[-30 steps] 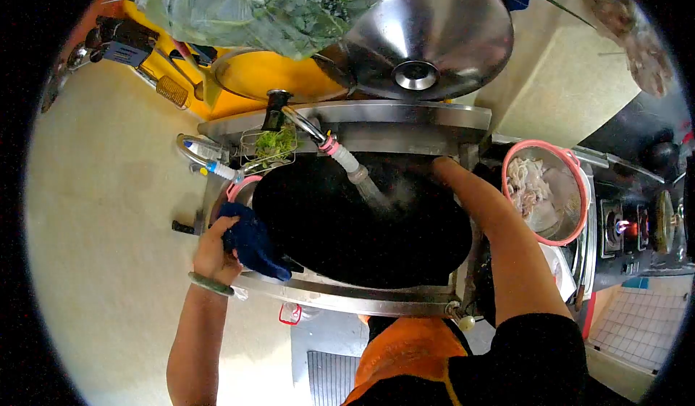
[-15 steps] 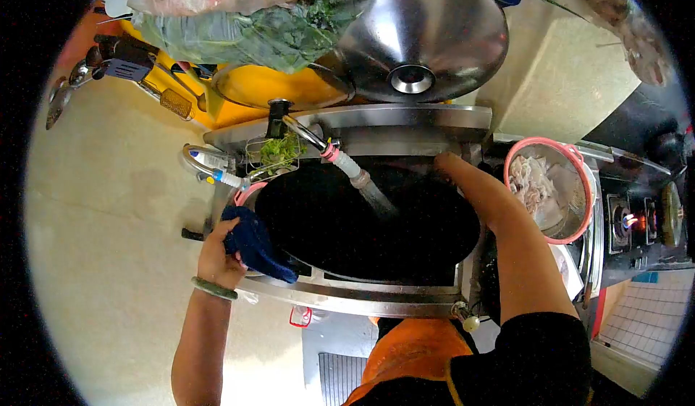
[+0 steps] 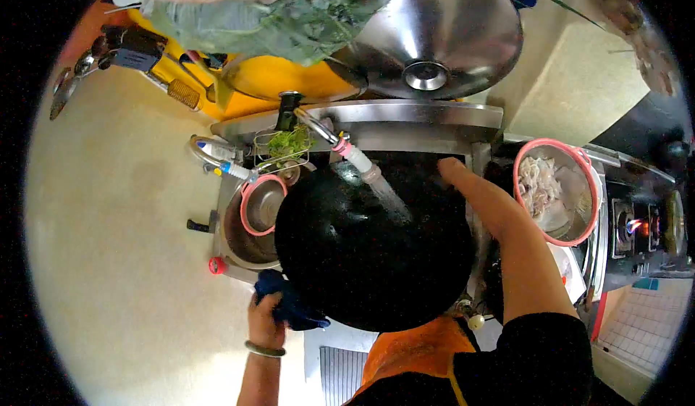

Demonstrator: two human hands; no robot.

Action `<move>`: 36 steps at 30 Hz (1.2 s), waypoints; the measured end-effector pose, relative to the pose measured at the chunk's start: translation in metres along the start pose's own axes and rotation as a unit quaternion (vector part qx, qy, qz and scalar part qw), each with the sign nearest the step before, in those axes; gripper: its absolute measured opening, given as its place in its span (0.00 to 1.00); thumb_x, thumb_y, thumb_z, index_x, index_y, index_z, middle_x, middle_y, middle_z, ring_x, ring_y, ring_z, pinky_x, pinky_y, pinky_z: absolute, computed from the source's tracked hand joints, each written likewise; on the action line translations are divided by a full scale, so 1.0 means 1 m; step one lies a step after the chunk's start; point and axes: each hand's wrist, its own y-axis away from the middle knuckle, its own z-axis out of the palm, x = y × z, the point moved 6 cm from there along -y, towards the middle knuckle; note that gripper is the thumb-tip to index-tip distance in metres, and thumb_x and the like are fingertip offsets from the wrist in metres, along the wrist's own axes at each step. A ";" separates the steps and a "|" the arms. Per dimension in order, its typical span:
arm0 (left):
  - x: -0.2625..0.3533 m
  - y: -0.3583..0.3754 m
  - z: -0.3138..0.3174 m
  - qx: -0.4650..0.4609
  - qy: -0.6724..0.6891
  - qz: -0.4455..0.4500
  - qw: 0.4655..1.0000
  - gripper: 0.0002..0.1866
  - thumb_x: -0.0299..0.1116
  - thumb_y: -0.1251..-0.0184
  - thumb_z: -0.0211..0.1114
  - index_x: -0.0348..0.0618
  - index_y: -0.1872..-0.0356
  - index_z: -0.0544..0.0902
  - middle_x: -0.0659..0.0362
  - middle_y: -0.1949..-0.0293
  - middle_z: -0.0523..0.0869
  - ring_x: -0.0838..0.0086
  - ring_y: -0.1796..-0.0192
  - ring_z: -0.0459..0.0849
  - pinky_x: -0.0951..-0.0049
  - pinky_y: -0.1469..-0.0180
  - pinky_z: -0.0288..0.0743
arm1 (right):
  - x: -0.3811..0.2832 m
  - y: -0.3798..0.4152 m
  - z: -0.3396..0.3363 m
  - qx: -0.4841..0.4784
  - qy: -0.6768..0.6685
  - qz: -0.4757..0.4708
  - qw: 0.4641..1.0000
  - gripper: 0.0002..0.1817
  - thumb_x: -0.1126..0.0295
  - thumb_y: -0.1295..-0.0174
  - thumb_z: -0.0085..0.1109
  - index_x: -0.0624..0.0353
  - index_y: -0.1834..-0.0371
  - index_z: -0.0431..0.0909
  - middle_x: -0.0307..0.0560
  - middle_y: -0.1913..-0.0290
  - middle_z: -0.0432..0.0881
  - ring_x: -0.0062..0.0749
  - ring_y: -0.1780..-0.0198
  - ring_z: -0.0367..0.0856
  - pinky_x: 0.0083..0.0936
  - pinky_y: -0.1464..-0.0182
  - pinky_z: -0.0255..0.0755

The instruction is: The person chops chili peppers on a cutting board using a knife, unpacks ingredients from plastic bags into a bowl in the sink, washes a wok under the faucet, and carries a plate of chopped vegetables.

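Observation:
A large black wok (image 3: pixel 362 261) fills the middle of the view, over the steel sink. Water from the faucet (image 3: pixel 355 158) runs into it. My left hand (image 3: pixel 266 323) is closed on a dark blue cloth (image 3: pixel 289 306), at the wok's lower left rim. Under the cloth, the contact with the rim is hidden. At the upper right rim, my right hand (image 3: pixel 450 170) grips the wok; its fingertips are lost in the dark. A pink-rimmed basin (image 3: pixel 244 214) sits in the sink left of the wok.
A pink-rimmed colander (image 3: pixel 518 189) with pale, raw-looking pieces stands at right, near a lit gas burner (image 3: pixel 631 225). Behind the sink are a steel lid (image 3: pixel 463 36), bagged leafy greens (image 3: pixel 239 29) and a wire basket of herbs (image 3: pixel 288 144). Utensils (image 3: pixel 134 51) hang at upper left.
The wok has tilted and its near rim has come toward me, baring the basin at left. My left hand with the cloth has moved right and nearer my body. My right hand stays at the rim.

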 end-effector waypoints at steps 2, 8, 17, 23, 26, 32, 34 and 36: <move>-0.014 0.010 0.005 0.081 -0.022 0.025 0.996 0.19 0.24 0.47 0.62 0.36 0.52 0.73 0.55 0.65 0.82 0.69 0.73 0.83 0.78 0.81 0.74 | 0.003 -0.009 0.008 -0.016 0.105 0.013 0.994 0.21 0.71 0.46 0.62 0.60 0.47 0.75 0.48 0.50 0.80 0.38 0.54 0.82 0.29 0.60 0.80; -0.023 0.015 -0.005 0.086 -0.068 0.007 0.994 0.21 0.25 0.48 0.63 0.37 0.50 0.70 0.53 0.69 0.80 0.71 0.79 0.79 0.80 0.88 0.66 | -0.036 0.033 -0.073 0.083 0.014 0.087 0.993 0.12 0.64 0.40 0.55 0.59 0.61 0.82 0.49 0.60 0.84 0.38 0.59 0.84 0.30 0.62 0.79; -0.016 0.016 0.002 0.087 -0.039 0.025 0.995 0.21 0.27 0.48 0.61 0.38 0.51 0.71 0.56 0.70 0.81 0.73 0.82 0.78 0.80 0.91 0.65 | -0.198 0.044 -0.125 -0.152 -0.890 -0.087 0.421 0.15 0.54 0.37 0.53 0.54 0.66 0.75 0.38 0.77 0.73 0.27 0.82 0.66 0.20 0.80 0.60; -0.017 0.014 -0.002 0.114 -0.053 0.014 0.992 0.21 0.26 0.49 0.61 0.39 0.50 0.71 0.55 0.70 0.81 0.73 0.84 0.77 0.80 0.92 0.64 | -0.168 -0.022 -0.173 -0.069 -0.865 -0.085 0.490 0.16 0.60 0.32 0.45 0.62 0.62 0.76 0.49 0.68 0.81 0.31 0.72 0.80 0.28 0.71 0.78; -0.015 0.013 0.000 0.105 -0.049 0.024 0.993 0.21 0.27 0.48 0.60 0.39 0.50 0.71 0.55 0.71 0.81 0.73 0.85 0.76 0.80 0.92 0.64 | -0.157 -0.088 -0.174 0.071 -0.738 -0.212 0.637 0.15 0.60 0.34 0.49 0.61 0.57 0.76 0.48 0.66 0.82 0.35 0.70 0.80 0.31 0.69 0.77; 0.000 0.014 0.014 0.094 -0.054 0.008 0.994 0.20 0.27 0.49 0.62 0.37 0.54 0.71 0.55 0.71 0.81 0.74 0.83 0.77 0.81 0.89 0.64 | -0.129 -0.008 -0.246 0.074 -0.886 -0.189 0.417 0.14 0.61 0.34 0.51 0.61 0.60 0.79 0.43 0.62 0.81 0.30 0.60 0.78 0.31 0.57 0.73; 0.001 0.012 0.014 0.086 -0.055 0.005 0.995 0.19 0.28 0.48 0.62 0.37 0.54 0.72 0.56 0.72 0.81 0.75 0.84 0.77 0.81 0.90 0.63 | -0.091 -0.020 -0.187 0.165 -0.333 -0.184 0.910 0.14 0.62 0.37 0.52 0.61 0.61 0.81 0.49 0.58 0.82 0.39 0.58 0.80 0.33 0.56 0.75; 0.002 0.010 0.015 0.076 -0.061 0.018 0.995 0.19 0.30 0.47 0.61 0.38 0.52 0.72 0.58 0.73 0.81 0.77 0.84 0.76 0.82 0.92 0.63 | -0.054 0.004 -0.124 0.098 0.048 -0.049 0.993 0.14 0.65 0.41 0.50 0.62 0.63 0.83 0.55 0.56 0.81 0.46 0.54 0.80 0.35 0.56 0.75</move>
